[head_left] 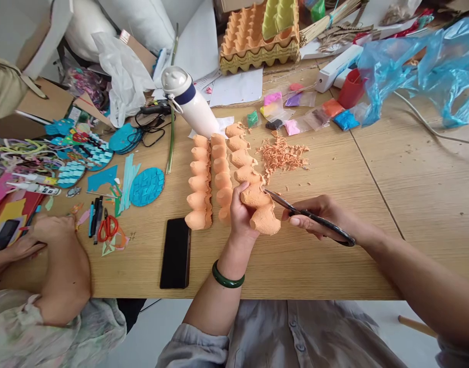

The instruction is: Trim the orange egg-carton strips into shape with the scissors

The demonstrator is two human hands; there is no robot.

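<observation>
My left hand is wrapped round the near end of an orange egg carton strip, which reaches away from me over the table. In my right hand is a pair of black-handled scissors. Their blades touch the right edge of the strip, close to my left fingers. Two more orange strips, an outer one and an inner one, lie side by side to the left. Orange trimmings are heaped beyond the blades.
A white bottle stands behind the strips. A phone lies near the front edge. Red scissors and pens are further left, beside a co-worker's hands. Egg trays, coloured clay packets and a blue bag sit behind.
</observation>
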